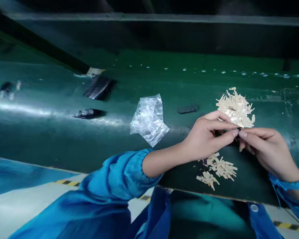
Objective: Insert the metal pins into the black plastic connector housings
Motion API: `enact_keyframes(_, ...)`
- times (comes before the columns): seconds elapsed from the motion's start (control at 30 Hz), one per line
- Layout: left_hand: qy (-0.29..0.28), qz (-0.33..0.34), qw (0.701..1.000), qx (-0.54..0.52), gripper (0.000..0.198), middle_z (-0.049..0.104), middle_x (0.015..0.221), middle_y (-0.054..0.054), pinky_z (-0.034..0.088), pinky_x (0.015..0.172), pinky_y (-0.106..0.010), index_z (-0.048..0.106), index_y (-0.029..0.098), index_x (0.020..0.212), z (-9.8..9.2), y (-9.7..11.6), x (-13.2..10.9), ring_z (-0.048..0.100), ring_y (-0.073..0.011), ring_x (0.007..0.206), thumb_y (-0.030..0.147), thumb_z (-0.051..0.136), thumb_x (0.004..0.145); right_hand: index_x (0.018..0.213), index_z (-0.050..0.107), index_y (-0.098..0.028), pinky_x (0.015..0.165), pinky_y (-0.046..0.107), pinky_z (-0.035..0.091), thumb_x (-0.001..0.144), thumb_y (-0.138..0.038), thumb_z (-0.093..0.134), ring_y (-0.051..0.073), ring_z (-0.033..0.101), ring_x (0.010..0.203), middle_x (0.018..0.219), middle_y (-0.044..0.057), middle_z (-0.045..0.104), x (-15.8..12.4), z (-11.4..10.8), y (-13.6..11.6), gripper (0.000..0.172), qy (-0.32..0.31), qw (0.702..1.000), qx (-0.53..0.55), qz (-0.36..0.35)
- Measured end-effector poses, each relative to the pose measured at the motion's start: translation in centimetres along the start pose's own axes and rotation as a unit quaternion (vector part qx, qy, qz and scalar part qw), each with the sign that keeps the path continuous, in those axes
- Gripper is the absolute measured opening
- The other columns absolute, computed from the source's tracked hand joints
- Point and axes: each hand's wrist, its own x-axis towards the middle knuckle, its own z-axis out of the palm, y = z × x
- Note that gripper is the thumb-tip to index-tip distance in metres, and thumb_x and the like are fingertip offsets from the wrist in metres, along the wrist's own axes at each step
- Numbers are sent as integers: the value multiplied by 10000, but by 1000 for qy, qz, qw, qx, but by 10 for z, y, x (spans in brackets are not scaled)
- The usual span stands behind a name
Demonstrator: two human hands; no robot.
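A long green surface (52, 137) ran across the middle of the frame, a glare streaking its left half. Above it the room went dark, with a pale bar (149, 17) along the top and a dark post (47, 48) slanting down from the upper left. At the lower left lay a light floor (12, 219) with yellow-and-black tape (67, 183).

Right of centre, the left hand (206, 136) and the right hand (270, 147) met — the fingers of both pinched a small dark piece (238, 129), mostly hidden between the tips. One heap of pale strips (235, 108) lay just beyond the hands, a smaller scatter (221, 167) below them near the surface's edge. A clear plastic bag (149, 119) lay at centre, a flat dark strip (187, 109) to its right. Further left sat a ridged black stack (97, 87) and a shiny black object (89, 113) — both blurred.
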Motion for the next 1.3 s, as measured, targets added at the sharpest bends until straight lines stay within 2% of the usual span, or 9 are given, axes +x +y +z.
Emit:
enact_keyframes(0.13, -22, -33, 999, 9, 97, 723, 932, -58, 534, 675, -246, 786, 161, 910, -3, 5, 2, 659, -132, 782, 157, 693, 882, 811, 817, -254, 509, 237, 437, 852, -330, 815, 134, 544, 567, 652, -4, 704, -2, 7, -7, 87, 75, 996, -34, -42)
enact_keyframes(0.23, -56, -57, 996, 43, 112, 720, 902, -42, 509, 650, -241, 771, 152, 907, -3, 8, 2, 620, -116, 718, 155, 675, 851, 873, 791, -257, 504, 231, 449, 793, -281, 852, 133, 553, 578, 686, -15, 680, -4, 10, -11, 103, 112, 990, -54, -73)
enact_keyframes(0.37, -84, -77, 991, 70, 115, 718, 878, -21, 478, 630, -240, 776, 172, 892, -3, 10, 1, 596, -109, 684, 196, 676, 842, 799, 757, -243, 503, 218, 439, 816, -265, 828, 117, 548, 564, 672, -19, 660, -5, 10, -12, 76, 107, 987, -81, -93)
enact_keyframes(0.6, -88, -103, 989, 61, 103, 690, 845, -18, 450, 604, -237, 767, 164, 867, -4, 13, 2, 549, -99, 643, 205, 679, 833, 784, 766, -252, 503, 201, 439, 833, -252, 810, 114, 549, 572, 680, -16, 686, -5, 8, -14, 66, 97, 990, -62, -75)
enact_keyframes(0.77, -103, -142, 984, 5, 137, 700, 851, -32, 416, 568, -234, 777, 166, 874, -6, 15, 7, 536, -102, 640, 287, 719, 849, 768, 785, -261, 507, 212, 430, 826, -239, 821, 125, 534, 585, 670, -10, 685, -6, 5, -11, 72, 89, 993, -34, -65)
enact_keyframes(0.9, -155, -216, 952, -150, 169, 713, 818, -29, 438, 599, -231, 772, 153, 876, -10, 14, 13, 567, -101, 663, 317, 731, 875, 808, 800, -272, 538, 211, 453, 799, -250, 867, 126, 558, 613, 694, -14, 689, -6, 0, -5, 70, 40, 996, 64, -42)
enact_keyframes(1.0, -206, -284, 908, -230, 220, 595, 631, 35, 383, 511, -204, 732, 155, 808, -12, 11, 15, 497, -69, 544, 366, 764, 858, 800, 808, -263, 553, 199, 471, 780, -244, 888, 112, 579, 606, 711, -13, 713, -4, 0, -4, 84, -6, 990, 138, -10)
enact_keyframes(1.13, -250, -329, 867, -279, 377, 509, 544, 69, 318, 422, -185, 687, 159, 780, -11, 6, 13, 434, -50, 445, 509, 823, 796, 752, 814, -240, 536, 194, 470, 749, -223, 894, 104, 585, 574, 678, -3, 719, -3, 3, -11, 82, -52, 978, 202, 22)
enact_keyframes(1.3, -277, -337, 856, -278, 406, 540, 567, 56, 312, 393, -174, 650, 160, 742, -6, 5, 13, 450, -47, 437, 529, 803, 815, 743, 810, -225, 514, 210, 437, 741, -241, 891, 109, 550, 561, 660, 5, 697, -4, 5, -14, 83, -73, 971, 223, 48)
